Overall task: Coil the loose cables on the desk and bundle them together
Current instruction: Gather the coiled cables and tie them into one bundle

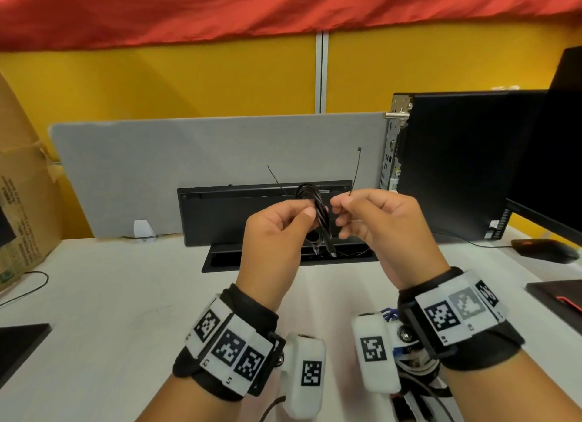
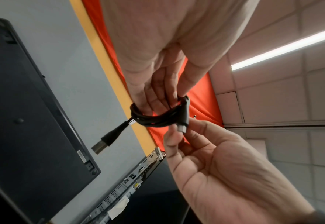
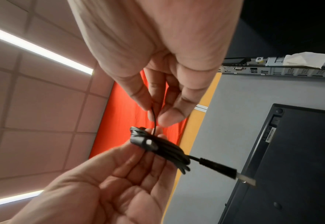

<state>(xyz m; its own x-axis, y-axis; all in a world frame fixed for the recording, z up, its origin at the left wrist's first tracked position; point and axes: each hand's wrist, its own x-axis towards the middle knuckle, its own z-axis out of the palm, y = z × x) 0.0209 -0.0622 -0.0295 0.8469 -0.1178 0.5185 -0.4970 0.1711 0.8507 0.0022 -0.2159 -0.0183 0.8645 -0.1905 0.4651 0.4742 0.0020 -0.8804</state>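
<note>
The white desk spreads out below, a black keyboard propped on edge against the grey divider, a black computer tower standing to the right, and both hands are raised above all of it. The left hand holds the coiled black cable upright in the air, fingers curled through the loops and thumb pressed against the outside, so the coil's long axis runs up and down with its two plug ends dangling toward the desk. Just beside it, nearly touching, the right hand pinches a thin black cable tie between thumb and forefinger, its head end sticking up past the knuckles and what looks like its tail poking out behind the coil's top. That is the relation to watch: the tie lies crosswise to the coil, immediately right of it, and the right hand is the one placed to work it. My read is that the tie wraps the bundle's waist and the tail must meet the head; if the left hand's grip loosens, the loops could spring apart.
</note>
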